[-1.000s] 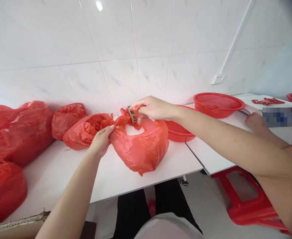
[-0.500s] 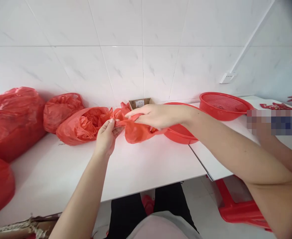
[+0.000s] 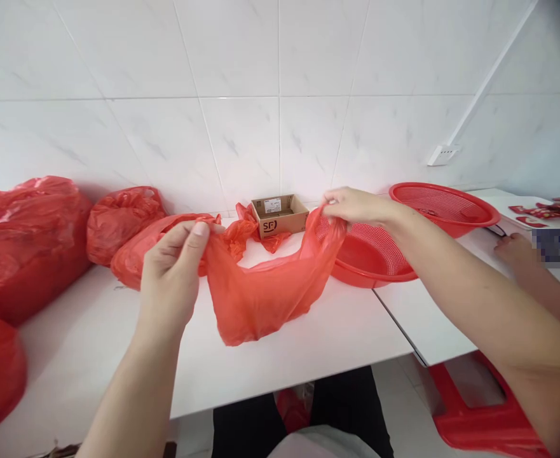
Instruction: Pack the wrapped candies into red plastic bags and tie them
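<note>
Firstly, I log stuffed red bags (image 3: 32, 235) along the left end of the white table (image 3: 203, 369). Next, I have the left hand (image 3: 172, 267) pinching, thumb against fingers, one side of a thin plastic bag (image 3: 265, 296), red, sagging over the table's middle. Behind it, one open carton (image 3: 289, 224), near the rear edge. I have the right hand (image 3: 356, 207) gripping the bag's other side. One red basket (image 3: 372, 280), by the rear right corner. Second basket (image 3: 458, 203), adjoining table (image 3: 432, 312), near its rear edge.
</note>
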`<state>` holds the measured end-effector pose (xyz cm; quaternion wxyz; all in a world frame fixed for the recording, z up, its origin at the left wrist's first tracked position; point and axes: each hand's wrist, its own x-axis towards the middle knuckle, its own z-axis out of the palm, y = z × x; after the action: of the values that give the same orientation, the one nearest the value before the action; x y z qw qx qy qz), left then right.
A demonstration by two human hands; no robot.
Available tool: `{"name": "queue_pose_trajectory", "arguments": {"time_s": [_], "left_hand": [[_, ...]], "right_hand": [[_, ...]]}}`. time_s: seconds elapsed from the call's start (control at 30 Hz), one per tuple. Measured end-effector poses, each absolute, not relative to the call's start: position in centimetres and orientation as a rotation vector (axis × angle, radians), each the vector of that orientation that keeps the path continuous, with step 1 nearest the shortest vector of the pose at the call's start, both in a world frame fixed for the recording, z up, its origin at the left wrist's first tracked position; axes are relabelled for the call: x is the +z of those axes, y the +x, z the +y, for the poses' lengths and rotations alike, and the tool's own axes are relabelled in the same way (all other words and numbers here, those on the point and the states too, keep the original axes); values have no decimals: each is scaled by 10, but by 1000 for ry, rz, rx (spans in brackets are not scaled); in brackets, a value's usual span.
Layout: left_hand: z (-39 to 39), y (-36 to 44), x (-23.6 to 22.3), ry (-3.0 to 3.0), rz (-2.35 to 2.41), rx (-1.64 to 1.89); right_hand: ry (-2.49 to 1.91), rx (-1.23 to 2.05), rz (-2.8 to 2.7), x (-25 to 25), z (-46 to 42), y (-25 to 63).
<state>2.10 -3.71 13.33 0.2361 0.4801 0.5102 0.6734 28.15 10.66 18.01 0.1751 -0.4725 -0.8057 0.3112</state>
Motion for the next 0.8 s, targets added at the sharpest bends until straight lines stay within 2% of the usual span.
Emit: {"name": "queue_pose_trajectory", "arguments": {"time_s": [0.1, 0.23, 0.37, 0.47, 0.6, 0.73, 0.8], "left_hand": [[-40, 20, 140, 1381, 1487, 1741], [-31, 10, 139, 1352, 1208, 1687], [-20, 11, 148, 1464, 1141, 1260], [-8, 26, 158, 1505, 1175, 1034], [2, 46, 161, 1538, 1168, 933], [2, 44, 153, 1443, 1216, 946], [2, 38, 148, 1367, 1257, 984]], "right_hand": [[-1302, 1063, -2439, 175, 106, 306], [-1060, 970, -2437, 197, 96, 311], [-824, 874, -2403, 228, 79, 278], [-552, 932, -2493, 236, 65, 237], [-296, 953, -2511, 226, 58, 192], [-399, 862, -2356, 206, 69, 188], [-453, 924, -2361, 191, 77, 196]]}}
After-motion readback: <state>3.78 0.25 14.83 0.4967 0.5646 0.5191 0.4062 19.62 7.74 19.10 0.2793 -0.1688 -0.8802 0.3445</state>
